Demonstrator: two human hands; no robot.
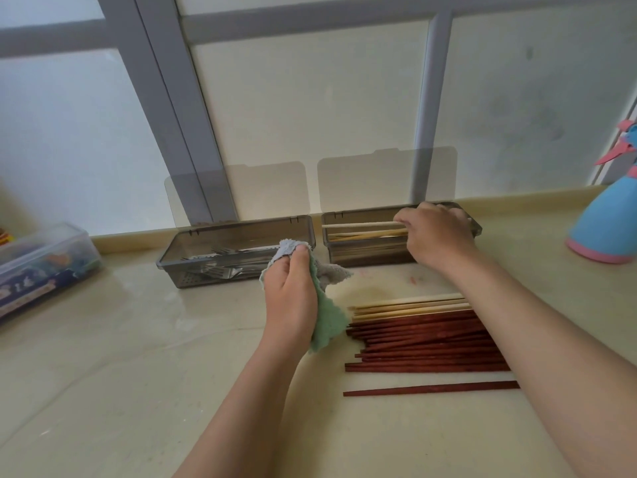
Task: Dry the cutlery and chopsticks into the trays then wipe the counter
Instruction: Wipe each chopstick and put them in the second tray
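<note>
One clear plastic lidded box (44, 260) with colourful bits inside sits far left on the glossy beige stone counter (138, 357), likely unrelated. Next right, the left smoky grey plastic tray (241, 225) stands at the far edge with its lid propped up against the frosted window, open for loading. Shiny metal forks (224, 272) already lie flat in it, so cutlery looks done. The left hand (293, 298) hovers just near of that tray, fingers curled round a bunched green and grey terry cloth (327, 315), thumb up, probably kept ready for the next stick. Right of it is the right smoky grey plastic tray (365, 257), lid up too, holding a few pale wooden chopsticks lying lengthwise. The right hand (437, 236) reaches over its right end, fingers curled down pinching one pale wooden chopstick (365, 224) level at the rim, apparently laying it in. Near of that tray, the undried pile lies in a parallel row: a few pale wooden sticks (413, 303) on the far side, many dark red-brown wooden chopsticks (424, 343) nearer, one stray red-brown stick (431, 388) apart at the near side. Sticks look thin, straight, matte. Far right stands a blue and pink plastic spray bottle (606, 229). Wiping not yet begun, I judge.
</note>
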